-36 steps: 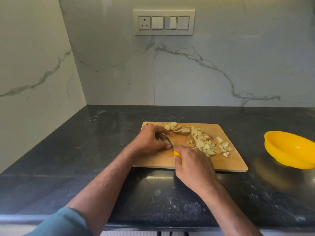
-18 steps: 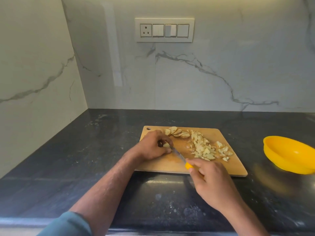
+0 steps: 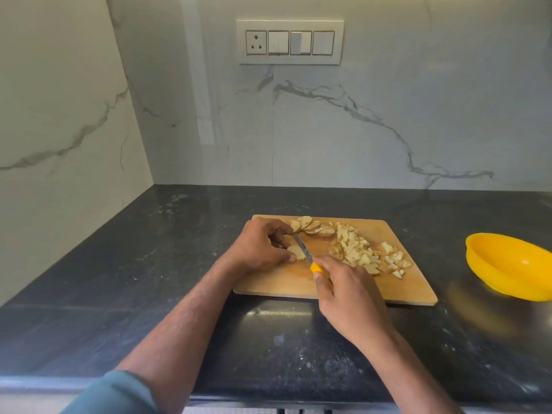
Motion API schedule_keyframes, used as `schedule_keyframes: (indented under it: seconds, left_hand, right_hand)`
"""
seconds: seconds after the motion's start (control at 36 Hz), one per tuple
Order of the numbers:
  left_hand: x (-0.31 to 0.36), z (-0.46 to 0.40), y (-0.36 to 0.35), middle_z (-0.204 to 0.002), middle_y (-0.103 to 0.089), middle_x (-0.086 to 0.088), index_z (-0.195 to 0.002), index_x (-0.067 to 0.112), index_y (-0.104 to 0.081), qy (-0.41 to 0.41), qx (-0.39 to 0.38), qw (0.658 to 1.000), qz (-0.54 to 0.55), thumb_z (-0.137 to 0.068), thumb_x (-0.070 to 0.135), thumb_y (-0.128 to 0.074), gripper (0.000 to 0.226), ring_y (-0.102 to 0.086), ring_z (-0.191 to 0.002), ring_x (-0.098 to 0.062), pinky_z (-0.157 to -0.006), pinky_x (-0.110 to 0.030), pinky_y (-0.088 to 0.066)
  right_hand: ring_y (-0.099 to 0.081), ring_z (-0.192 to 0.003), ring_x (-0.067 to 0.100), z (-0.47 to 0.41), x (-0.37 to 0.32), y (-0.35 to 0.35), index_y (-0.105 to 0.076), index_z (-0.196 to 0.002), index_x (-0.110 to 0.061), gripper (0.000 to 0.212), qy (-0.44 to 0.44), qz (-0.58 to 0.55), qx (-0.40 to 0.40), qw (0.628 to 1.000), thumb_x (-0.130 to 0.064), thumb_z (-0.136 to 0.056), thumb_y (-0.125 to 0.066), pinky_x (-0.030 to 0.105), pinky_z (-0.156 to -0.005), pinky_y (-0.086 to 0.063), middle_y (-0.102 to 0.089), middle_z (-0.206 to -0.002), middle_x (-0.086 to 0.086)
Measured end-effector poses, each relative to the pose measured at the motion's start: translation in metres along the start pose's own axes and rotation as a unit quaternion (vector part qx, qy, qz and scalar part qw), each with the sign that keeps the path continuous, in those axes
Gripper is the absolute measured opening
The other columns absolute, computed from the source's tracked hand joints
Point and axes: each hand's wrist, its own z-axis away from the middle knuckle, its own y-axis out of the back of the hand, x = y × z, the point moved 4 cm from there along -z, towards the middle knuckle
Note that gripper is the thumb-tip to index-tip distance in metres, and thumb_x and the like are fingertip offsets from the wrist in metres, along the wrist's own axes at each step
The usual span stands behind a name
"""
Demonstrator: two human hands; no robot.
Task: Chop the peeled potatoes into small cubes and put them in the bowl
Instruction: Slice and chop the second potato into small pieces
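A wooden cutting board lies on the black counter. My left hand pinches a potato slice against the board. My right hand grips a small knife by its yellow handle, the blade lying across that slice. A fan of potato slices sits at the board's far edge. A heap of small potato cubes covers the board's right half. A yellow bowl stands on the counter to the right of the board; nothing shows inside it.
White marble walls meet in a corner behind and to the left. A switch plate with a socket is on the back wall. The black counter stretches left of the board, and its front edge runs just under my forearms.
My right hand drew back toward me half a second ago and has now moved forward again, with the blade on the slice. The left hand stays on the potato. The camera tilted slightly.
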Motion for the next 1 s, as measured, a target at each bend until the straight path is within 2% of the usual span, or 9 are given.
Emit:
schedule_keyframes:
  seconds: [0.06,0.17,0.25,0.36,0.64,0.75,0.83,0.89,1.0]
  left_hand:
    - [-0.001,0.000,0.001,-0.093,-0.076,0.001,-0.120,0.015,-0.072,0.003,0.000,1.000,0.007,-0.068,0.016,-0.095,0.058,-0.071,-0.086,-0.010,-0.074,-0.011,-0.051]
    - [-0.001,0.000,0.000,-0.092,-0.075,0.002,-0.119,0.016,-0.073,0.008,0.003,1.000,0.006,-0.069,0.016,-0.094,0.054,-0.071,-0.086,-0.009,-0.073,-0.009,-0.050]
    - [0.000,0.000,-0.001,-0.090,-0.075,0.002,-0.118,0.017,-0.074,0.014,0.007,1.000,0.005,-0.069,0.017,-0.095,0.054,-0.071,-0.085,-0.010,-0.072,-0.009,-0.049]
    - [0.000,0.001,-0.001,-0.086,-0.075,0.004,-0.116,0.017,-0.074,0.027,0.007,1.000,0.005,-0.068,0.015,-0.095,0.053,-0.070,-0.079,-0.003,-0.069,-0.007,-0.048]
    - [0.001,0.000,-0.002,-0.080,-0.076,0.004,-0.110,0.014,-0.076,0.043,0.011,0.999,0.007,-0.068,0.013,-0.095,0.047,-0.070,-0.073,0.000,-0.065,-0.008,-0.049]
    - [0.001,0.000,-0.003,-0.079,-0.076,0.003,-0.108,0.012,-0.076,0.039,0.011,0.999,0.011,-0.068,0.011,-0.094,0.044,-0.072,-0.073,-0.005,-0.072,-0.016,-0.056]
    - [0.001,-0.001,-0.002,-0.081,-0.077,0.000,-0.106,0.012,-0.079,0.027,0.007,1.000,0.012,-0.068,0.010,-0.094,0.041,-0.073,-0.078,-0.013,-0.077,-0.022,-0.058]
    - [0.001,0.000,-0.003,-0.085,-0.075,-0.001,-0.104,0.015,-0.081,0.020,-0.005,1.000,0.011,-0.070,0.012,-0.093,0.036,-0.070,-0.082,-0.013,-0.073,-0.018,-0.055]
    - [0.001,0.000,-0.004,-0.086,-0.070,0.004,-0.103,0.020,-0.082,0.012,-0.028,1.000,0.003,-0.075,0.015,-0.090,0.030,-0.060,-0.080,-0.006,-0.068,-0.009,-0.045]
  right_hand:
    - [-0.064,-0.071,0.006,0.002,0.002,-0.003,-0.062,-0.132,-0.023,0.034,0.004,0.009,0.000,1.000,-0.030,-0.100,-0.053,0.021,-0.061,-0.050,-0.074,-0.093,-0.009]
    - [-0.066,-0.081,0.012,0.004,0.002,-0.006,-0.062,-0.133,-0.023,0.035,0.015,0.007,0.006,1.000,-0.030,-0.100,-0.054,0.027,-0.069,-0.056,-0.074,-0.099,-0.006]
    - [-0.064,-0.070,0.010,0.004,0.002,-0.007,-0.063,-0.132,-0.022,0.034,0.023,0.008,0.007,1.000,-0.029,-0.100,-0.054,0.022,-0.060,-0.050,-0.074,-0.092,-0.006]
    - [-0.051,-0.056,0.006,0.006,-0.001,-0.007,-0.064,-0.129,-0.022,0.032,0.034,0.012,0.008,0.999,-0.028,-0.099,-0.055,0.014,-0.050,-0.029,-0.072,-0.081,-0.007]
    - [-0.040,-0.051,-0.002,0.001,-0.001,-0.007,-0.062,-0.132,-0.025,0.033,0.017,0.007,-0.017,1.000,-0.031,-0.101,-0.053,0.013,-0.049,-0.025,-0.052,-0.069,-0.016]
    - [-0.043,-0.057,-0.003,-0.004,-0.003,-0.006,-0.061,-0.133,-0.027,0.033,0.008,-0.003,-0.029,1.000,-0.032,-0.101,-0.052,0.014,-0.050,-0.025,-0.068,-0.088,-0.012]
    - [-0.061,-0.082,0.009,-0.009,-0.008,-0.008,-0.059,-0.132,-0.028,0.032,0.012,0.019,-0.034,0.999,-0.032,-0.102,-0.050,0.019,-0.061,-0.035,-0.071,-0.109,-0.007]
    - [-0.064,-0.094,0.014,-0.010,-0.011,-0.010,-0.057,-0.133,-0.028,0.032,0.012,0.042,-0.037,0.998,-0.033,-0.102,-0.048,0.024,-0.067,-0.039,-0.068,-0.113,-0.005]
    - [-0.064,-0.092,0.011,-0.007,-0.010,-0.010,-0.055,-0.135,-0.028,0.034,0.015,0.054,-0.045,0.997,-0.033,-0.103,-0.047,0.021,-0.068,-0.040,-0.068,-0.114,-0.006]
